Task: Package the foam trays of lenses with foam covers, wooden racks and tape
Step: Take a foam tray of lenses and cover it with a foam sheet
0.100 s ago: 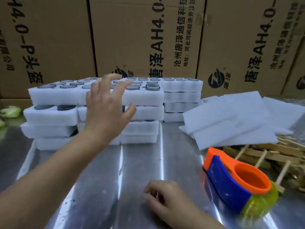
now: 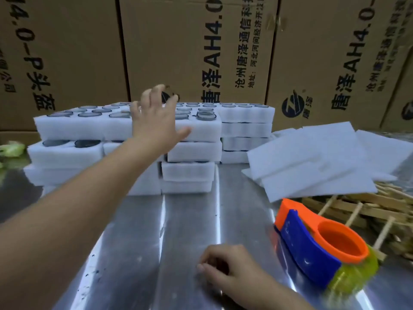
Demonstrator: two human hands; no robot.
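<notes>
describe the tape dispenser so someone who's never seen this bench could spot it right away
Start at the shiny metal table in front of the wall of cardboard boxes. On its right side, nearer than the white foam covers and beside the pile of wooden racks, lies the tape dispenser. It is the only brightly coloured thing there: orange and blue plastic with a yellowish roll at its near end.

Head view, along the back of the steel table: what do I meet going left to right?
Crumpled green scrap → stacks of white foam trays holding dark lenses, with the open left hand in front of them → loose white foam cover sheets → pile of wooden racks.
</notes>
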